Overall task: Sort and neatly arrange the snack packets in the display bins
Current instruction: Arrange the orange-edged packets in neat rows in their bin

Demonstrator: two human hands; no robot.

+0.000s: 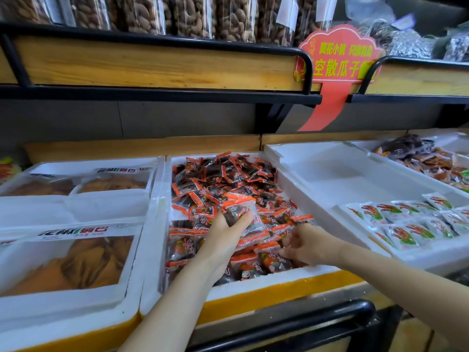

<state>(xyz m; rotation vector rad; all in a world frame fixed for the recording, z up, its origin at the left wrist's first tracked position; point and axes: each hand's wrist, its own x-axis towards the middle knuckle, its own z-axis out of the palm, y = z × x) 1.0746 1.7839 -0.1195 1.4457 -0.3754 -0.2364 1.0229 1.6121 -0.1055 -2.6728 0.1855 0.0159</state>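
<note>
Left hand (228, 232), grip closed round a clear, orange-edged snack packet (245, 212), raised over the middle foam bin (291, 274).
Right hand (309, 243): fingers curled down onto packets at the bin's front right; blurred, grip cannot be told. Beneath both hands: loose pile of orange-and-dark packets (228, 179) filling the bin, heaped toward the back. Left bin (142, 250): large white-framed bags of orange-brown snack (76, 262). Right bin (330, 174): white packets with red-and-green print (406, 224), in rows at its front. Above: wooden shelf (152, 64), clear bags of nuts (177, 16), red sign (340, 59).
</note>
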